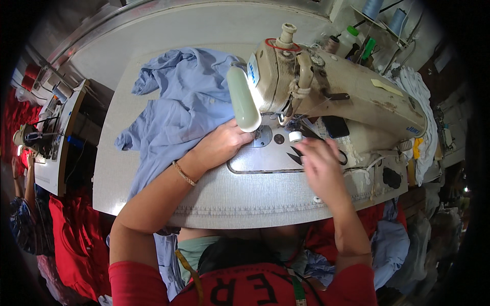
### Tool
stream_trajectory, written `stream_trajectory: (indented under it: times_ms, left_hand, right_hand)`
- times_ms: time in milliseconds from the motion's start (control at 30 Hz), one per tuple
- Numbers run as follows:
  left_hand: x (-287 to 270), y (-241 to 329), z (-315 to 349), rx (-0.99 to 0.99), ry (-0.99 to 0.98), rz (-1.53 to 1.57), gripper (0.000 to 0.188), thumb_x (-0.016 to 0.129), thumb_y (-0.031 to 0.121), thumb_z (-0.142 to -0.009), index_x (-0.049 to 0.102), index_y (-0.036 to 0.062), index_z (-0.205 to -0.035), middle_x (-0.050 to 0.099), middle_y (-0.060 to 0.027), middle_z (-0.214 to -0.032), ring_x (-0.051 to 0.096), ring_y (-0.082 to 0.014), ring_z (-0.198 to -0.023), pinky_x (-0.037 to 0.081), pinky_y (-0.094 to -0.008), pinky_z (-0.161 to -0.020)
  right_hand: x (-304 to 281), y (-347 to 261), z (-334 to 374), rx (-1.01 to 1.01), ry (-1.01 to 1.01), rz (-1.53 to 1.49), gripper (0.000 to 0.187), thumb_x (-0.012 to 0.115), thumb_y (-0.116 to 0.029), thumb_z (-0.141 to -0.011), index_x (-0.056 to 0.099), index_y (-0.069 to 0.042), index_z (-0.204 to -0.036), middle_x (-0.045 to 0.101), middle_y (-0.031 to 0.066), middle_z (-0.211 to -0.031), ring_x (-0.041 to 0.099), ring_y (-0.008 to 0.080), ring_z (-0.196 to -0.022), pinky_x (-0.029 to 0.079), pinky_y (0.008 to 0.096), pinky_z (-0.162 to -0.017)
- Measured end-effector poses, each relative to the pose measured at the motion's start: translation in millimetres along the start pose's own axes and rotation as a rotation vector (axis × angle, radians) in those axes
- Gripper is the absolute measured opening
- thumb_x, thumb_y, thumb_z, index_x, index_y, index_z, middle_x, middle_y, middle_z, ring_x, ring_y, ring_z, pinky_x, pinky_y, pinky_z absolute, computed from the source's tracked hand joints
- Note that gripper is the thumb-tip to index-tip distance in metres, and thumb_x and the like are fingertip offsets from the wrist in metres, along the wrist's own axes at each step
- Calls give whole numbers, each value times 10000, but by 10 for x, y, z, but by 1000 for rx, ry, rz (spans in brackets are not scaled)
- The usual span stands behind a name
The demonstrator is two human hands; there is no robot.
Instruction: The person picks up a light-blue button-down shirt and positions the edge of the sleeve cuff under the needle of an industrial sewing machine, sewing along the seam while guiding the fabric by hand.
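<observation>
My left hand [222, 145], a bead bracelet on its wrist, lies on a light blue garment [178, 102], fingers curled on the cloth's edge just left of the needle plate [263, 136]. My right hand [321, 168], motion-blurred, is closed over black scissors [295, 154] on the bed of the beige sewing machine [347, 86]. A small white spool [295, 136] stands just above the scissor blades. The machine's white lamp [242, 99] hangs over my left fingers.
The grey table [255, 199] carries the machine and the garment, which spreads to its far left. Thread cones [372, 7] stand behind the machine and white cloth [421, 92] hangs at the right. Red fabric [71, 234] is piled lower left, beside another workstation [56, 127] and a person [20, 204].
</observation>
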State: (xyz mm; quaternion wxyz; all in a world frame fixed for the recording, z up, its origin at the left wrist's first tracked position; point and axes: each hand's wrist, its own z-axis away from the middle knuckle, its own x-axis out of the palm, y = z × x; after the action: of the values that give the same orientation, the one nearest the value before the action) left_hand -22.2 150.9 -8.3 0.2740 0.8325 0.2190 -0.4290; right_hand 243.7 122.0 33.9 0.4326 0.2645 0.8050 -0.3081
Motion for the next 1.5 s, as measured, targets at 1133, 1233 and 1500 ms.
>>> stream_trajectory:
  times_ms: [1133, 1233, 1500]
  left_hand:
    - [-22, -3, -30, 78, 6, -10, 189, 542, -13, -701, 629, 3, -869, 632, -78, -953, 543, -238, -980, 462, -305, -870]
    - [-29, 7, -30, 63, 11, 4, 176, 542, -7, -704, 626, 3, -858, 631, -77, -952, 541, -233, -979, 458, -305, -871]
    - [-21, -30, -28, 89, -4, -10, 233, 555, -21, -730, 645, 22, -940, 615, -62, -986, 546, -234, -938, 488, -305, -795]
  right_hand:
    - [-309, 1439, 1098, 516, 285, 461, 371, 437, -10, -805, 594, -18, -1141, 574, 138, -1205, 542, 282, -1123, 411, 383, -953]
    - [-309, 1446, 1111, 502, 288, 471, 366, 436, -16, -808, 596, -19, -1138, 574, 135, -1204, 542, 281, -1120, 409, 390, -949]
    - [-304, 1456, 1117, 491, 276, 510, 374, 436, -22, -810, 590, -25, -1150, 572, 129, -1208, 539, 283, -1120, 402, 393, -949]
